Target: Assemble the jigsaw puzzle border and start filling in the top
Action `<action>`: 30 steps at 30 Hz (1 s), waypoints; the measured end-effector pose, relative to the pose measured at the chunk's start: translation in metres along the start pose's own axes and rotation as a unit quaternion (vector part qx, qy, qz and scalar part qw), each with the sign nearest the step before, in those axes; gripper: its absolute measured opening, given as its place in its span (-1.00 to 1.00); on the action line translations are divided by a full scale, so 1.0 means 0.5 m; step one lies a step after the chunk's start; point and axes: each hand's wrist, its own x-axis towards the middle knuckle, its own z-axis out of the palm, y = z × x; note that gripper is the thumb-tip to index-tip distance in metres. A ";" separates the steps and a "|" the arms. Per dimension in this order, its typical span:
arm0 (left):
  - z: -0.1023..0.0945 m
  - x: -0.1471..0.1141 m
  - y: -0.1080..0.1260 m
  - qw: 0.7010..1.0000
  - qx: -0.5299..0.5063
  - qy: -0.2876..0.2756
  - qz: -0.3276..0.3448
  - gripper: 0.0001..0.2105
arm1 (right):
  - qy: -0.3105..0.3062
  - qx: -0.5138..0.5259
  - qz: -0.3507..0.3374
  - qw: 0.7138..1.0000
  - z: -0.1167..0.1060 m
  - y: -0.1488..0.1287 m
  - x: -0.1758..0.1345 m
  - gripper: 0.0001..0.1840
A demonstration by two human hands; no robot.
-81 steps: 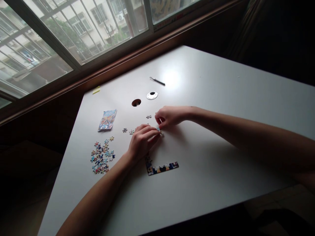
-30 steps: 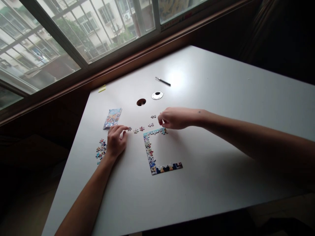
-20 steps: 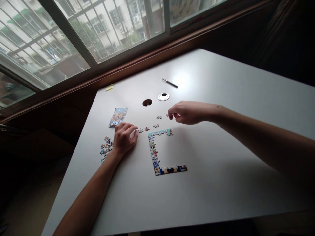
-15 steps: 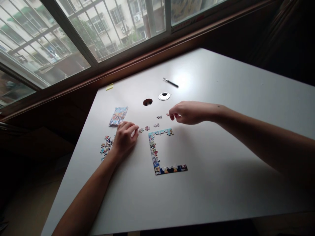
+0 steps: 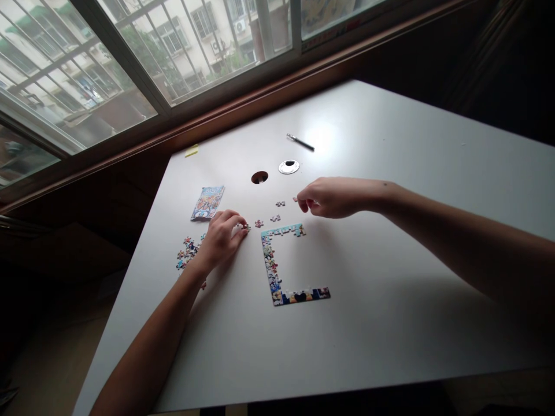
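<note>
My left hand (image 5: 222, 238) bends over the table, thumb and index finger closed on a small jigsaw puzzle piece (image 5: 247, 227). Beneath and beside its wrist lies a pile of loose puzzle pieces (image 5: 188, 252), partly hidden. My right hand (image 5: 326, 197) is curled, its fingertips at a reddish puzzle piece (image 5: 295, 200). Between the hands lie single pieces, among them a pinkish one (image 5: 259, 223), another (image 5: 276, 218) and a darker one (image 5: 281, 203). Nearer me, a joined puzzle border (image 5: 271, 268) forms three sides, open to the right.
A small printed picture sheet (image 5: 208, 202) lies beyond my left hand. Farther back are a round hole (image 5: 259, 177) in the white table (image 5: 390, 323), a silver ring-shaped cover (image 5: 289, 167), a black pen (image 5: 300, 142) and a yellow sticker (image 5: 191, 151). A barred window stands behind.
My left hand's thumb and index finger have closed on the puzzle piece beside them. My right hand has stayed almost still. The whole view has shifted slightly.
</note>
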 end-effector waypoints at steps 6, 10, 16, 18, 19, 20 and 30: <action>0.000 -0.002 0.076 0.925 -0.356 -0.021 -0.134 -0.79 | 0.000 0.024 -0.032 0.999 0.003 -0.001 0.002 -0.77; 0.009 -0.011 0.137 0.863 -0.476 -0.026 -0.165 -0.79 | -0.018 0.074 -0.073 0.994 0.003 -0.015 0.002 -0.79; 0.016 -0.016 0.160 0.844 -0.504 -0.054 -0.175 -0.70 | -0.014 0.073 -0.081 0.994 0.005 -0.018 0.005 -0.82; 0.016 -0.015 0.158 0.846 -0.500 -0.054 -0.177 -0.68 | -0.016 0.067 -0.077 0.995 0.007 -0.016 0.006 -0.82; 0.017 -0.015 0.157 0.847 -0.499 -0.055 -0.176 -0.68 | -0.020 0.066 -0.074 0.995 0.008 -0.015 0.006 -0.82; 0.018 -0.015 0.156 0.848 -0.498 -0.056 -0.175 -0.67 | -0.025 0.066 -0.072 0.995 0.011 -0.014 0.007 -0.82; 0.025 -0.023 0.153 0.918 -0.370 -0.070 -0.120 -0.76 | -0.048 0.044 -0.036 0.997 0.046 -0.010 0.028 -0.77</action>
